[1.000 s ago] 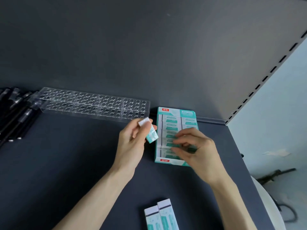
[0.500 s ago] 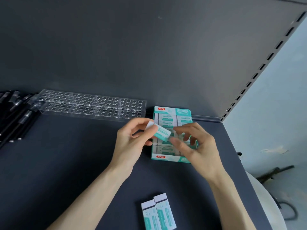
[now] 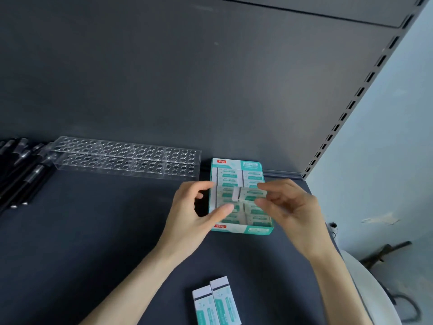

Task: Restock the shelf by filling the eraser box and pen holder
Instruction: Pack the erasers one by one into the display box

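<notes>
Just above the eraser box (image 3: 241, 228), one eraser (image 3: 249, 194) hung crosswise and blurred, the right hand (image 3: 290, 207) pinching its right end between thumb and fingertips. The left hand (image 3: 194, 212) sat at the box's left edge, fingers curled, thumb out under the eraser. Whether it gripped anything could not be told. The risk lay in the fit: the box's two columns looked nearly full, so an eraser set down skewed could ride up on its neighbours or tip out. Counted: one box, one clear pen holder (image 3: 126, 158) to its left, two loose erasers (image 3: 215, 301) nearer the person than the box — and a bundle of black pens (image 3: 21, 170) farther left, too overlapped to number.
</notes>
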Motion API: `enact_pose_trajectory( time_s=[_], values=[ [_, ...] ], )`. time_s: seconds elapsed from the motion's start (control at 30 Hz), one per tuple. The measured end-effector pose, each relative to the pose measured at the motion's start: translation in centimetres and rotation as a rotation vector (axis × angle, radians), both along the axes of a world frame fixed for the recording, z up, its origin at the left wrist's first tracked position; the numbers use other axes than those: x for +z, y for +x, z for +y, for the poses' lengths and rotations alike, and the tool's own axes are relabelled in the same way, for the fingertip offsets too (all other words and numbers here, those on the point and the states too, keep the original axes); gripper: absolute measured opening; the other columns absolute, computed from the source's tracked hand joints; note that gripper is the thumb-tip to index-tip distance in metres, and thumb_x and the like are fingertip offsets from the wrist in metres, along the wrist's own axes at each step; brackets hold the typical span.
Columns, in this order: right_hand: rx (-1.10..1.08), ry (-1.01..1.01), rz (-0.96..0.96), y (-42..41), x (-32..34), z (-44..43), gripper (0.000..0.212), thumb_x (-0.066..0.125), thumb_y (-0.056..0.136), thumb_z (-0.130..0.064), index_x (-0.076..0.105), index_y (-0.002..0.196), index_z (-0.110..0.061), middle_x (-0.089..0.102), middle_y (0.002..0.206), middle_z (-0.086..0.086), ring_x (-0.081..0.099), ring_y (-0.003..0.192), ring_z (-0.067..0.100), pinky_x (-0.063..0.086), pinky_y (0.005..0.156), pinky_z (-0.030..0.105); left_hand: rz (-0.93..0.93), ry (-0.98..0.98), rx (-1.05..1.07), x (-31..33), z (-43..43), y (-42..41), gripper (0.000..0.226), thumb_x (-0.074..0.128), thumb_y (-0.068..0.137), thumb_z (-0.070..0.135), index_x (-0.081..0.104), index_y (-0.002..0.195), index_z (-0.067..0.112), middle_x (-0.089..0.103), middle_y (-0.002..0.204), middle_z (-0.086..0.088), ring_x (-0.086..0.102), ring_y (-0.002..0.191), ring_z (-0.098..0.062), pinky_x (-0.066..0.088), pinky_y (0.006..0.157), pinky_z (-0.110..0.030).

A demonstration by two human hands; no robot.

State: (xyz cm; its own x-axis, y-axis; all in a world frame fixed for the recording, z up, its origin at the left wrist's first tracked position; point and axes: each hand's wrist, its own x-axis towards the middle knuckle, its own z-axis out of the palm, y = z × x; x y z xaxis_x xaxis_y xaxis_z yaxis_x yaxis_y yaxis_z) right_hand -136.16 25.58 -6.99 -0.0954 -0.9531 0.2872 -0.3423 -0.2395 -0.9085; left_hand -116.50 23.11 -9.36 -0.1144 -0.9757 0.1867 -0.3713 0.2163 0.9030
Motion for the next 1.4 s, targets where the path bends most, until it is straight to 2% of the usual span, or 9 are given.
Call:
enact_pose_trajectory(
  time_s=[0.07, 0.13, 0.27, 0.4, 0.6, 0.9, 1.07, 1.23, 1.4],
  values=[
    [-0.047, 0.010, 0.053, -1.0, -0.3, 0.2, 0.025, 0.070, 0.079, -0.003, 0.068, 0.087, -0.026, 0.069, 0.092, -0.005, 0.067, 0.079, 0.015, 0.054, 0.073, 0.024, -0.107, 0.059, -0.049, 0.0, 0.3, 0.1, 0.072, 0.078, 0.070, 0.043, 0.042, 0.131, 0.033, 0.038, 0.131, 0.023, 0.036, 0.123, 0.002, 0.028, 0.103, -0.014],
    [-0.077, 0.013, 0.096, -1.4, -0.8, 0.3, 0.021, 0.071, 0.079, -0.004, 0.068, 0.082, -0.025, 0.068, 0.089, -0.009, 0.066, 0.079, 0.012, 0.052, 0.072, 0.017, -0.219, 0.097, -0.087, 0.3, 0.7, -0.2, 0.092, 0.076, 0.071, 0.045, 0.026, 0.146, 0.025, 0.028, 0.135, 0.026, 0.023, 0.123, 0.009, 0.020, 0.113, -0.027],
    [-0.072, 0.021, 0.176, -1.5, -1.4, 0.5, 0.019, 0.071, 0.079, -0.005, 0.070, 0.081, -0.025, 0.065, 0.091, -0.017, 0.061, 0.080, 0.008, 0.049, 0.066, 0.010, -0.232, 0.033, -0.142, -0.1, 0.7, -0.4, 0.073, 0.075, 0.074, 0.043, 0.040, 0.137, 0.028, 0.037, 0.106, 0.045, 0.031, 0.099, 0.031, 0.024, 0.115, -0.035],
    [-0.097, 0.026, 0.353, -1.5, -1.7, 0.4, 0.013, 0.068, 0.082, -0.012, 0.073, 0.091, -0.020, 0.060, 0.095, -0.029, 0.053, 0.092, 0.012, 0.049, 0.068, 0.012, -0.208, 0.005, -0.156, -0.4, 0.3, -0.2, 0.071, 0.075, 0.073, 0.048, 0.043, 0.134, 0.032, 0.047, 0.109, 0.041, 0.043, 0.113, 0.013, 0.030, 0.111, -0.038],
    [-0.117, -0.026, 0.474, -1.2, -2.2, 0.2, 0.012, 0.067, 0.083, -0.011, 0.073, 0.092, -0.016, 0.051, 0.100, -0.032, 0.049, 0.093, 0.008, 0.042, 0.067, 0.002, -0.202, -0.008, -0.147, -0.7, 0.2, -0.2, 0.074, 0.067, 0.066, 0.060, 0.043, 0.131, 0.037, 0.047, 0.106, 0.044, 0.046, 0.113, 0.008, 0.033, 0.110, -0.037],
    [-0.127, -0.041, 0.452, -1.0, -2.6, 0.0, 0.010, 0.068, 0.083, -0.008, 0.073, 0.085, -0.016, 0.051, 0.098, -0.027, 0.052, 0.094, 0.009, 0.044, 0.071, 0.004, -0.168, 0.038, -0.127, -1.4, -0.1, -0.1, 0.079, 0.076, 0.069, 0.051, 0.039, 0.137, 0.039, 0.049, 0.125, 0.028, 0.041, 0.127, -0.008, 0.033, 0.110, -0.041],
    [-0.144, 0.006, 0.380, -0.7, -1.9, 0.2, 0.008, 0.068, 0.084, -0.016, 0.072, 0.085, -0.023, 0.051, 0.102, -0.024, 0.050, 0.099, 0.011, 0.042, 0.072, 0.005, -0.233, 0.014, -0.152, 0.1, 0.3, 0.1, 0.075, 0.076, 0.071, 0.049, 0.041, 0.136, 0.034, 0.042, 0.124, 0.029, 0.039, 0.125, -0.002, 0.030, 0.111, -0.036],
    [-0.118, -0.038, 0.170, 0.8, -0.4, 4.0, 0.020, 0.067, 0.084, -0.014, 0.066, 0.076, -0.033, 0.061, 0.091, -0.018, 0.058, 0.080, 0.010, 0.045, 0.065, 0.013, -0.365, -0.100, -0.106, 1.7, 2.7, 1.3, 0.069, 0.066, 0.071, 0.059, 0.052, 0.129, 0.026, 0.040, 0.117, 0.026, 0.041, 0.116, -0.001, 0.035, 0.104, -0.031],
    [0.049, 0.048, 0.099, 3.6, -1.3, 8.1, 0.013, 0.068, 0.083, -0.011, 0.070, 0.081, -0.023, 0.065, 0.084, -0.012, 0.062, 0.075, 0.010, 0.048, 0.068, 0.016, -0.317, -0.084, -0.023, 0.1, 8.0, 3.2, 0.047, 0.059, 0.071, 0.062, 0.063, 0.102, 0.028, 0.050, 0.088, 0.019, 0.051, 0.083, -0.003, 0.040, 0.071, -0.017]
  ],
)
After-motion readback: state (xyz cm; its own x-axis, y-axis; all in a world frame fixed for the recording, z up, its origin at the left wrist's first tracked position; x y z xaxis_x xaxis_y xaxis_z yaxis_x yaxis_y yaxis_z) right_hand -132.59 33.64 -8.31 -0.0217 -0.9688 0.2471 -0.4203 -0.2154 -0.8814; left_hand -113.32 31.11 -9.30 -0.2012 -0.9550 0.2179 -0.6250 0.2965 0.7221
